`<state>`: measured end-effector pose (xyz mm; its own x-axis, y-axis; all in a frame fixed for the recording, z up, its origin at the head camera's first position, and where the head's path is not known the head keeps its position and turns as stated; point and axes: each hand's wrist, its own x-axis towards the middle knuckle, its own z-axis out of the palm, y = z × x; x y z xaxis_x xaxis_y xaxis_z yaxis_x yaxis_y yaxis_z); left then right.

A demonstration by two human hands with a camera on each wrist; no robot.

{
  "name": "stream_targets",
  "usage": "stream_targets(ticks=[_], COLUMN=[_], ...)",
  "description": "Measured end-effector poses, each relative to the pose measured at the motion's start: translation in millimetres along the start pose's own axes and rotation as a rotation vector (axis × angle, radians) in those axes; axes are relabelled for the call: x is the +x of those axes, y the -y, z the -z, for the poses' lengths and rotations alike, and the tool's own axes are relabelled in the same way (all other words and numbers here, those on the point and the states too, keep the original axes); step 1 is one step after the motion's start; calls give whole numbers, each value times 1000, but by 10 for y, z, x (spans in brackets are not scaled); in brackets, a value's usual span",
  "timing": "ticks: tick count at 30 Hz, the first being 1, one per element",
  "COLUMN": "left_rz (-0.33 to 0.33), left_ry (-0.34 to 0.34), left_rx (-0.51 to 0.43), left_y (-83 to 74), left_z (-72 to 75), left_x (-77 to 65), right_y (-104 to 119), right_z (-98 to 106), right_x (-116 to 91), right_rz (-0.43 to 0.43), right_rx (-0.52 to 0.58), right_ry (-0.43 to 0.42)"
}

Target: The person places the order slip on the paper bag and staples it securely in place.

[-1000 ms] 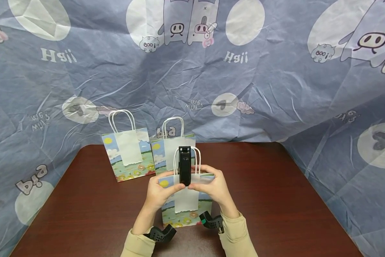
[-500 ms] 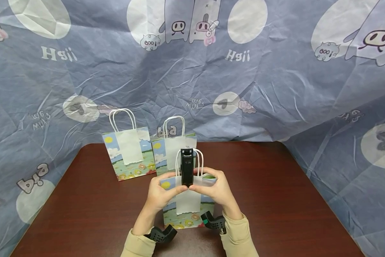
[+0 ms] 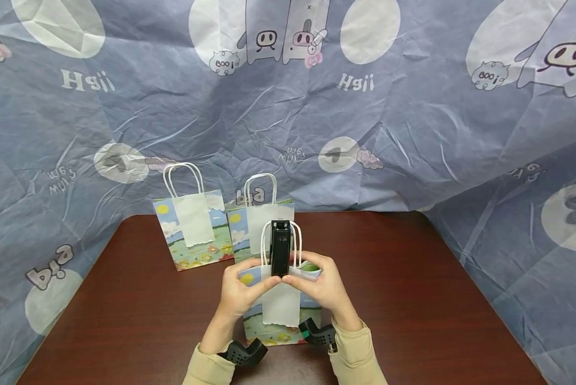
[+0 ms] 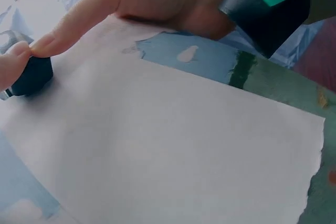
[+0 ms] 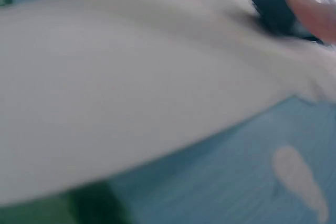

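Observation:
In the head view a black stapler (image 3: 280,248) straddles the top edge of the nearest paper gift bag (image 3: 255,323), its long body pointing away from me. My left hand (image 3: 239,289) and right hand (image 3: 320,283) grip it from either side. Both thumbs meet on its near end; most of the other fingers are hidden behind the bag. A white paper sheet (image 3: 281,307) with a torn lower edge hangs down the bag's front. White twisted handles rise around the stapler. The left wrist view shows the thumb tips together on the stapler's dark end (image 4: 35,77).
Two similar bags, a left one (image 3: 172,235) and a middle one (image 3: 240,235), stand at the back, each with white handles and a white sheet. The nearest bag partly covers the middle one. The brown table (image 3: 403,299) ends at a blue printed cloth (image 3: 394,123).
The stapler and both hands have shifted slightly right. The near bag's top right edge has bowed open, showing green inside, and its white sheet sits a little lower. The back bags stay put.

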<state>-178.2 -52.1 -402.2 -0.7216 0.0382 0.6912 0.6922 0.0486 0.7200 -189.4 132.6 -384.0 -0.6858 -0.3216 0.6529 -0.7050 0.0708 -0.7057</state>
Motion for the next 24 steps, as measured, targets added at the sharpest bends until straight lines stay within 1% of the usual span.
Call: stream_targets(ticks=[3, 6, 10, 12, 16, 21, 24], left_rz=[-14, -4, 56, 67, 80, 66, 62], left_ry=[0, 2, 17, 25, 32, 55, 61], left_rx=[1, 1, -5, -4, -14, -43, -51], left_y=[-5, 88, 232, 264, 293, 292, 287], left_z=[-11, 0, 20, 26, 43, 73, 88], left_x=[3, -20, -63, -75, -84, -70, -64], right_y=[4, -8, -24, -22, -13, -9, -6], right_z=[4, 8, 12, 17, 27, 37, 37], right_x=[-2, -1, 1, 2, 4, 2, 0], right_rz=[5, -4, -32, -54, -86, -107, -104], right_rx=[-7, 6, 12, 13, 13, 28, 32], right_ry=[-11, -6, -2, -4, -4, 13, 19])
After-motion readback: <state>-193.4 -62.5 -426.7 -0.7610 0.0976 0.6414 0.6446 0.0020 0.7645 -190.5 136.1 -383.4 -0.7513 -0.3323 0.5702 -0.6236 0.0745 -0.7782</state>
